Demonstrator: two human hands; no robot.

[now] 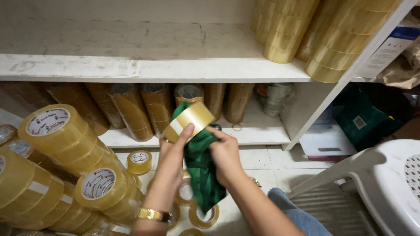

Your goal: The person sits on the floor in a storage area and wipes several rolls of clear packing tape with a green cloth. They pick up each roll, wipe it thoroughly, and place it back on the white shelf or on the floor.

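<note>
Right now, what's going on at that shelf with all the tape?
A person's left hand holds a roll of clear tape up before the white shelf, while the right hand presses a green cloth against it. Stacks of tape rolls lie to the left, with loose rolls on the floor below.

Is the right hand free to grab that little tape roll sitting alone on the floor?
Probably not right away. The right hand is gripping the green cloth, and the left hand, holding a tape roll, sits between it and the small floor roll.
</note>
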